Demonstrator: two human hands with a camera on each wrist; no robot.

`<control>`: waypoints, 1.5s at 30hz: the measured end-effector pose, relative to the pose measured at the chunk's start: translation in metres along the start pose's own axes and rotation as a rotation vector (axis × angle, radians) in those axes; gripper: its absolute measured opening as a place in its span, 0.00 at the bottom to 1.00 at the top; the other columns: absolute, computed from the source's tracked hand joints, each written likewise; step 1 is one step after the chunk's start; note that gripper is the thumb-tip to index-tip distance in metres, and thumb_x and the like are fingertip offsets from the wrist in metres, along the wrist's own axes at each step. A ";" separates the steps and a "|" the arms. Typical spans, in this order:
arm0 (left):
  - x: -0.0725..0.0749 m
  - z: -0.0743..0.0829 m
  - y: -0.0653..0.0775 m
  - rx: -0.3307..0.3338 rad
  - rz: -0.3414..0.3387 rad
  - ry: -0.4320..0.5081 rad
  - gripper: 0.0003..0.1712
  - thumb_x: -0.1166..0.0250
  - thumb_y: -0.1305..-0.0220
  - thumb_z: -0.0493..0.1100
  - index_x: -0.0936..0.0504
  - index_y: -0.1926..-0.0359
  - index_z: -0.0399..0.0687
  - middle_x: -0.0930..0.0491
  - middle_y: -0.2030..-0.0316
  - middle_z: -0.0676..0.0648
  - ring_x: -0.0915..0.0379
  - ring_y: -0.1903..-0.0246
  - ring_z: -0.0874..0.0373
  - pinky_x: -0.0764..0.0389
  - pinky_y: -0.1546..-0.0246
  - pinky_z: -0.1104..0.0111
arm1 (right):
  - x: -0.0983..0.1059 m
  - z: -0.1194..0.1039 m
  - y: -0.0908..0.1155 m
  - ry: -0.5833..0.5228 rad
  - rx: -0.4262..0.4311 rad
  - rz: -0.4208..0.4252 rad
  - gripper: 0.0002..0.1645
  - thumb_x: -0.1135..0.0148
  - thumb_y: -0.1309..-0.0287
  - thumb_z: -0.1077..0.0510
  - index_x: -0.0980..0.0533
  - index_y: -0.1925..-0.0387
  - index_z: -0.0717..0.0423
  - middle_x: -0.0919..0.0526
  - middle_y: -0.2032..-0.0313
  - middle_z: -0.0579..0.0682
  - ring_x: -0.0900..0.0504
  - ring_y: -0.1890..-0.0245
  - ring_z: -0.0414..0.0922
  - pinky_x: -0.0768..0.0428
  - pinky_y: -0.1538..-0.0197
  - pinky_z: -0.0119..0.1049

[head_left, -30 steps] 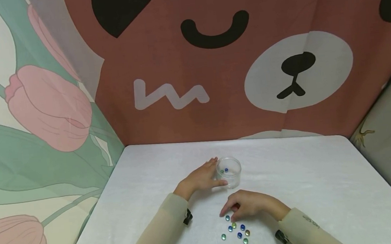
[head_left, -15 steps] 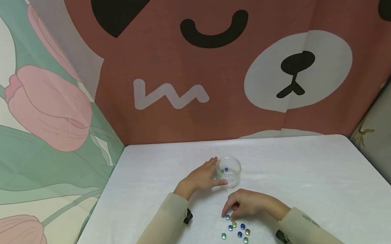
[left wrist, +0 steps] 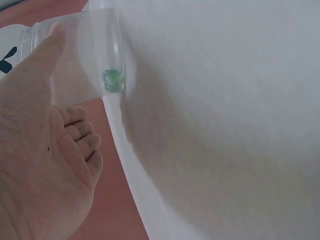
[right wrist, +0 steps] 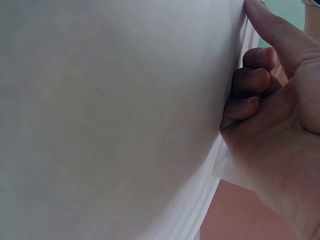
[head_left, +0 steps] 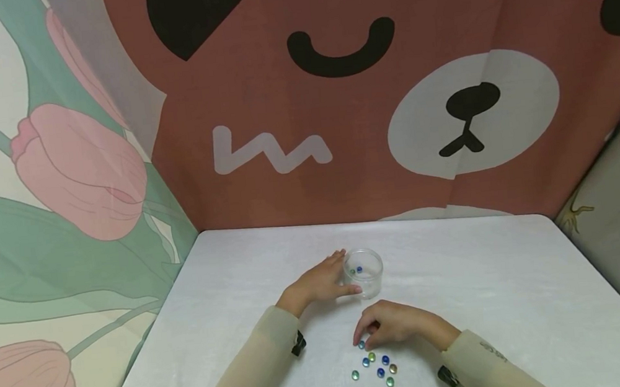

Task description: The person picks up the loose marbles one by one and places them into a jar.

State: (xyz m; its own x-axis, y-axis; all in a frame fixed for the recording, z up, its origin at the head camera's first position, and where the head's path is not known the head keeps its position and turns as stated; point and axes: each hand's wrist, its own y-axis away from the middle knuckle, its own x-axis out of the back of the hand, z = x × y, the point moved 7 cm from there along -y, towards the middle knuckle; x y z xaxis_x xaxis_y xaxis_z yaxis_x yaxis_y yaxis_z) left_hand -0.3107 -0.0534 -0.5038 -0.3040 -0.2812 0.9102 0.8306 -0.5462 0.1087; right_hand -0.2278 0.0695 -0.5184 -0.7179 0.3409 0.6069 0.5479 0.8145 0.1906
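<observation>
A clear plastic jar (head_left: 373, 282) stands on the white table, with a blue marble (head_left: 359, 270) and a green marble (left wrist: 113, 80) at its bottom. My left hand (head_left: 321, 281) holds the jar from the left, thumb across its near side and fingers behind. Nearer to me, my right hand (head_left: 394, 322) is low over the table, its index finger and thumb pinching a light-blue glass marble (head_left: 361, 345). The other right fingers are curled in, as the right wrist view shows; the marble is hidden there. Beside that hand lie loose glass marbles, among them a yellow-green marble (head_left: 372, 357).
Several more marbles lie close together towards me, including a dark blue marble (head_left: 385, 360), an amber marble (head_left: 393, 368) and a green marble (head_left: 355, 375). A printed cloth (head_left: 288, 195) hangs behind the white table (head_left: 492, 275).
My right index finger has moved slightly right, closing in on the light-blue marble towards the thumb. The left hand and the jar have stayed in place.
</observation>
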 end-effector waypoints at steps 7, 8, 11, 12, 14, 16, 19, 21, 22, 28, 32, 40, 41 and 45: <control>-0.001 0.001 0.001 0.009 0.000 0.004 0.61 0.40 0.38 0.76 0.51 0.19 0.46 0.52 0.20 0.42 0.58 0.21 0.48 0.46 0.23 0.55 | 0.000 0.000 0.002 0.015 0.021 0.009 0.08 0.26 0.42 0.56 0.12 0.60 0.42 0.24 0.74 0.34 0.30 0.73 0.28 0.29 0.67 0.23; -0.002 0.001 0.001 0.012 -0.001 0.004 0.61 0.40 0.38 0.76 0.51 0.19 0.45 0.52 0.20 0.43 0.58 0.21 0.48 0.46 0.23 0.56 | 0.000 0.000 0.003 0.013 0.026 0.011 0.08 0.26 0.42 0.55 0.12 0.60 0.41 0.24 0.74 0.34 0.30 0.73 0.28 0.29 0.67 0.23; -0.002 0.001 0.002 0.018 -0.006 0.005 0.62 0.41 0.39 0.77 0.52 0.19 0.45 0.53 0.20 0.44 0.58 0.21 0.49 0.47 0.23 0.56 | 0.001 -0.001 0.004 -0.002 0.039 0.019 0.08 0.26 0.42 0.55 0.12 0.60 0.42 0.23 0.74 0.35 0.30 0.73 0.29 0.29 0.67 0.24; -0.002 0.001 0.002 0.018 -0.008 0.004 0.61 0.41 0.39 0.77 0.52 0.19 0.45 0.53 0.20 0.45 0.58 0.21 0.50 0.47 0.23 0.57 | 0.001 -0.002 0.005 -0.005 0.045 0.023 0.08 0.26 0.42 0.55 0.12 0.59 0.43 0.23 0.74 0.35 0.30 0.73 0.29 0.29 0.67 0.24; -0.001 0.000 0.002 0.020 -0.009 0.001 0.62 0.41 0.39 0.77 0.52 0.19 0.46 0.53 0.20 0.45 0.59 0.21 0.50 0.47 0.23 0.57 | 0.002 -0.002 0.005 -0.013 0.050 0.025 0.08 0.26 0.42 0.55 0.12 0.59 0.43 0.23 0.74 0.35 0.29 0.73 0.29 0.29 0.67 0.24; -0.001 0.001 0.003 0.018 -0.011 0.002 0.61 0.42 0.39 0.77 0.52 0.19 0.47 0.54 0.20 0.45 0.59 0.20 0.51 0.48 0.22 0.57 | 0.002 -0.002 0.005 -0.009 0.058 0.028 0.08 0.26 0.42 0.55 0.12 0.59 0.43 0.23 0.73 0.35 0.29 0.72 0.29 0.28 0.67 0.24; 0.000 0.001 0.003 0.018 -0.010 0.000 0.61 0.42 0.39 0.78 0.52 0.19 0.47 0.54 0.20 0.45 0.59 0.20 0.51 0.48 0.22 0.58 | 0.003 -0.002 0.005 -0.004 0.059 0.032 0.08 0.26 0.42 0.55 0.12 0.59 0.42 0.22 0.73 0.34 0.28 0.72 0.28 0.27 0.66 0.24; -0.001 0.000 0.003 0.018 -0.008 0.001 0.61 0.42 0.39 0.78 0.52 0.19 0.48 0.54 0.20 0.45 0.59 0.20 0.51 0.47 0.23 0.57 | 0.004 -0.001 0.005 0.000 0.056 0.035 0.08 0.26 0.42 0.54 0.12 0.60 0.41 0.21 0.72 0.34 0.28 0.71 0.28 0.26 0.65 0.25; 0.000 0.000 0.003 0.019 -0.009 0.002 0.61 0.42 0.39 0.78 0.52 0.19 0.48 0.54 0.20 0.46 0.59 0.20 0.52 0.47 0.23 0.57 | 0.004 -0.001 0.005 0.000 0.055 0.036 0.08 0.26 0.42 0.54 0.12 0.60 0.40 0.21 0.72 0.34 0.27 0.71 0.29 0.25 0.65 0.25; 0.000 0.001 0.003 0.010 -0.006 0.003 0.61 0.42 0.39 0.77 0.52 0.19 0.48 0.53 0.20 0.45 0.59 0.20 0.52 0.47 0.23 0.57 | 0.011 -0.006 0.008 0.009 0.052 0.055 0.10 0.26 0.42 0.56 0.12 0.59 0.41 0.22 0.74 0.36 0.28 0.72 0.29 0.26 0.66 0.25; 0.001 0.002 0.004 0.004 -0.002 -0.003 0.59 0.41 0.38 0.77 0.51 0.19 0.49 0.53 0.20 0.44 0.59 0.21 0.51 0.47 0.23 0.57 | 0.015 -0.008 0.010 0.010 0.048 0.069 0.10 0.26 0.42 0.57 0.12 0.58 0.42 0.23 0.75 0.37 0.28 0.73 0.30 0.26 0.67 0.26; 0.002 0.003 0.003 0.004 0.003 -0.011 0.60 0.41 0.38 0.77 0.51 0.19 0.48 0.53 0.20 0.44 0.59 0.21 0.51 0.47 0.23 0.56 | 0.027 -0.011 0.013 0.001 0.065 0.101 0.10 0.27 0.41 0.55 0.12 0.56 0.44 0.25 0.76 0.36 0.28 0.74 0.30 0.26 0.68 0.26; 0.002 0.003 0.003 0.004 0.003 -0.011 0.60 0.42 0.38 0.77 0.51 0.19 0.48 0.53 0.20 0.44 0.59 0.21 0.51 0.47 0.23 0.56 | 0.029 -0.011 0.014 -0.008 0.062 0.108 0.10 0.27 0.41 0.54 0.13 0.56 0.45 0.25 0.76 0.37 0.28 0.75 0.31 0.27 0.68 0.26; 0.002 0.002 0.002 0.006 0.003 -0.005 0.59 0.41 0.38 0.77 0.51 0.19 0.50 0.53 0.20 0.44 0.59 0.21 0.52 0.47 0.23 0.56 | 0.037 -0.012 0.016 -0.041 0.040 0.139 0.11 0.28 0.40 0.54 0.13 0.55 0.47 0.26 0.76 0.39 0.29 0.74 0.33 0.28 0.68 0.27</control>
State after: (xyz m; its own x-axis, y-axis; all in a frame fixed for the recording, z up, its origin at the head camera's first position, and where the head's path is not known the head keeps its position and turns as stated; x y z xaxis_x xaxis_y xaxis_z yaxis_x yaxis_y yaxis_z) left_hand -0.3081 -0.0534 -0.5011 -0.2994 -0.2789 0.9125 0.8343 -0.5404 0.1086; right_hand -0.2405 0.0898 -0.4833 -0.6537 0.4704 0.5928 0.6265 0.7758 0.0752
